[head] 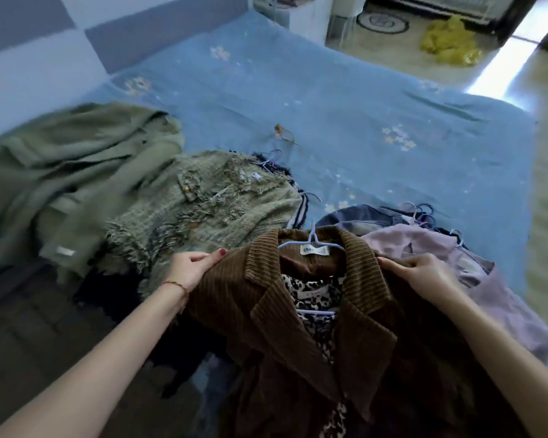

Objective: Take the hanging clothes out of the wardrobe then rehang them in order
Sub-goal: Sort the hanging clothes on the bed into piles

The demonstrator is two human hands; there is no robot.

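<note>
A brown corduroy jacket (301, 336) on a pale blue hanger (312, 240) lies in front of me over the near edge of the bed, with a leopard-print garment (314, 294) inside it. My left hand (192, 267) grips the jacket's left shoulder. My right hand (419, 270) grips its right shoulder. A frayed green tweed jacket (209, 210) and an olive coat (76, 172) lie to the left. A lilac garment (500, 298) and denim clothes on hangers (370, 214) lie to the right.
The blue bedspread (329, 99) covers the bed; a small brownish scrap (280, 131) lies on it. Dark clothes (114, 292) are piled at the near left. Beyond the bed's far corner, a yellow bag (450, 42) sits on the floor.
</note>
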